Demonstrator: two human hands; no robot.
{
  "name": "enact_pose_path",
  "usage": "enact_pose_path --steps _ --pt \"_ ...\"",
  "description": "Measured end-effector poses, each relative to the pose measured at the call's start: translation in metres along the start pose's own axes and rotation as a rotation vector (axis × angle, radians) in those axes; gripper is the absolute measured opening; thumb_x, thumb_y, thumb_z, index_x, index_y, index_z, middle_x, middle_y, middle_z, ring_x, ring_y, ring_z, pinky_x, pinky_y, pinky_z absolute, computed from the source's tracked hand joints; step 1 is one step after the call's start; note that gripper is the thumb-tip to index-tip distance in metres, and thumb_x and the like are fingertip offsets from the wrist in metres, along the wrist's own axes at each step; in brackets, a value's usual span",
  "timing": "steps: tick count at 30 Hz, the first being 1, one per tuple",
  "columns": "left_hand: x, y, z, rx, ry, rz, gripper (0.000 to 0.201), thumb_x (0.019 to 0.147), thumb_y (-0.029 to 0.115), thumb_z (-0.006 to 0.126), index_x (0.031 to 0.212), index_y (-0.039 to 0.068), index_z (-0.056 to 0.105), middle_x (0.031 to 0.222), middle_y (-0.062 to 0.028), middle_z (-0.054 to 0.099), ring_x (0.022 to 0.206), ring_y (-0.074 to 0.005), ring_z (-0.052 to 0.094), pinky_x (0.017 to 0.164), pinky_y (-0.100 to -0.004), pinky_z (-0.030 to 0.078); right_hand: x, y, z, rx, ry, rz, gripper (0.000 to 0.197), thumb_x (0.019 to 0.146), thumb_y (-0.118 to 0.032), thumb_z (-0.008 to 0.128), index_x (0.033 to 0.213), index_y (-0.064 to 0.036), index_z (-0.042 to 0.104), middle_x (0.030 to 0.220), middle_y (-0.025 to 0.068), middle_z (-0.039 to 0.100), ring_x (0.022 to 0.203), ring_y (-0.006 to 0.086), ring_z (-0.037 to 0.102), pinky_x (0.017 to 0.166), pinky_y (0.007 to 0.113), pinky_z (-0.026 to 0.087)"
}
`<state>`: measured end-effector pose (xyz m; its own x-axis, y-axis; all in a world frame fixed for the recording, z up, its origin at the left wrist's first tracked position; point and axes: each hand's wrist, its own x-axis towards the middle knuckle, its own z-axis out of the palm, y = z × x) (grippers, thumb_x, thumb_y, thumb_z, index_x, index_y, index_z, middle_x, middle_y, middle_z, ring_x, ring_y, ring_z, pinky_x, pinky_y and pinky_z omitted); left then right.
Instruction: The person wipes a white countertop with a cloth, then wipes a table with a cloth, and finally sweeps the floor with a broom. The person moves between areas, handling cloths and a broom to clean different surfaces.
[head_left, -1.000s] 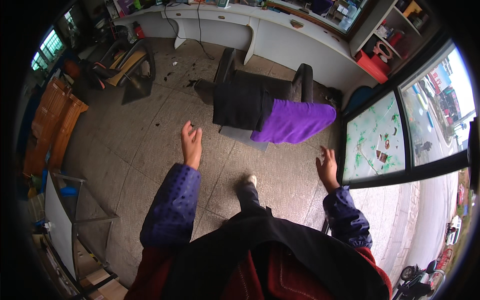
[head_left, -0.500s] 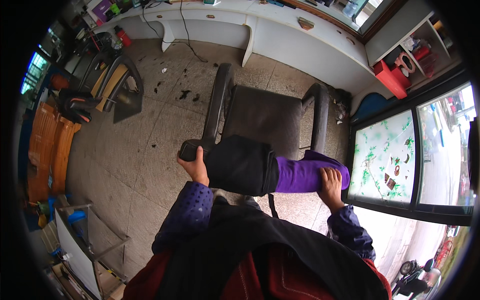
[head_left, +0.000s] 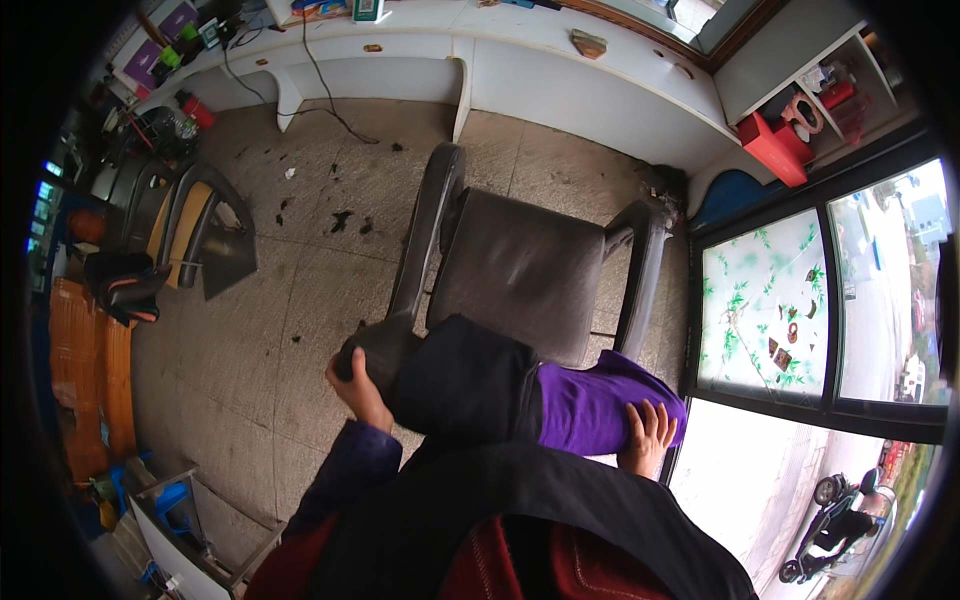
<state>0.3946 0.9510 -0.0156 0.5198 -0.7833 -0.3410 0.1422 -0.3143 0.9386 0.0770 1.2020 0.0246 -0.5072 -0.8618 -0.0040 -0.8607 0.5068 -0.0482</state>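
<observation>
A dark padded armchair [head_left: 520, 265] stands before me, its backrest nearest my body. My left hand [head_left: 362, 392] is closed round the bare left corner of the backrest [head_left: 375, 365], thumb on top. Black cloth [head_left: 465, 385] covers the middle of the backrest. Purple cloth [head_left: 585, 405] covers its right part. My right hand [head_left: 648, 437] grips the right end through the purple cloth, fingers apart and bent over it. Its thumb is hidden. A black garment [head_left: 500, 490] on me covers part of the lower view.
A white counter [head_left: 590, 90] runs along the far wall, with a cable hanging from it. Another chair [head_left: 205, 225] stands at the left. A black-framed glass door [head_left: 825, 310] is on the right, with a scooter [head_left: 835, 525] outside. Dark hair-like tufts [head_left: 343, 220] lie on the floor.
The backrest and both hands now appear lower in view, closer to my body. My right hand's fingers have spread on the purple cloth. More of the scooter shows.
</observation>
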Motion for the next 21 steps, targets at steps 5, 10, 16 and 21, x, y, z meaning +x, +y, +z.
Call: enact_pose_path --steps 5,10,16,21 --pt "-0.003 0.019 0.023 0.049 -0.005 -0.060 0.055 0.081 0.028 0.059 0.124 0.002 0.037 0.120 -0.0171 0.044 0.109 -0.0294 0.046 0.091 -0.0356 0.039 0.024 0.013 -0.006 0.026 -0.033 -0.026 0.057 0.061 0.000 0.054 0.114 -0.0200 0.054 0.122 0.0060 0.046 0.122 0.0305 0.035 0.105 0.051 0.013" --pt "0.002 0.026 0.067 0.026 -0.042 -0.057 0.057 0.080 0.030 0.059 0.124 0.001 0.037 0.123 -0.0177 0.042 0.113 -0.0300 0.043 0.093 -0.0361 0.037 0.058 0.020 -0.011 0.001 0.016 -0.026 0.050 0.065 0.001 0.053 0.111 -0.0180 0.055 0.117 0.0067 0.049 0.120 0.0304 0.037 0.104 0.051 0.015" --pt "0.015 0.027 0.155 0.009 -0.097 0.136 0.056 0.079 0.028 0.063 0.121 0.001 0.039 0.118 -0.0157 0.043 0.107 -0.0268 0.044 0.090 -0.0349 0.037 0.129 0.048 -0.007 0.015 0.093 -0.043 0.043 0.068 0.001 0.051 0.108 -0.0148 0.056 0.114 0.0072 0.051 0.118 0.0309 0.039 0.103 0.051 0.017" --pt "0.020 0.017 0.225 -0.034 -0.148 0.164 0.058 0.079 0.027 0.064 0.122 0.000 0.035 0.115 -0.0157 0.042 0.104 -0.0231 0.043 0.090 -0.0333 0.037 0.201 0.080 -0.003 -0.002 0.146 -0.127 0.040 0.069 -0.005 0.051 0.108 -0.0090 0.055 0.111 0.0101 0.053 0.114 0.0319 0.041 0.100 0.046 0.023"
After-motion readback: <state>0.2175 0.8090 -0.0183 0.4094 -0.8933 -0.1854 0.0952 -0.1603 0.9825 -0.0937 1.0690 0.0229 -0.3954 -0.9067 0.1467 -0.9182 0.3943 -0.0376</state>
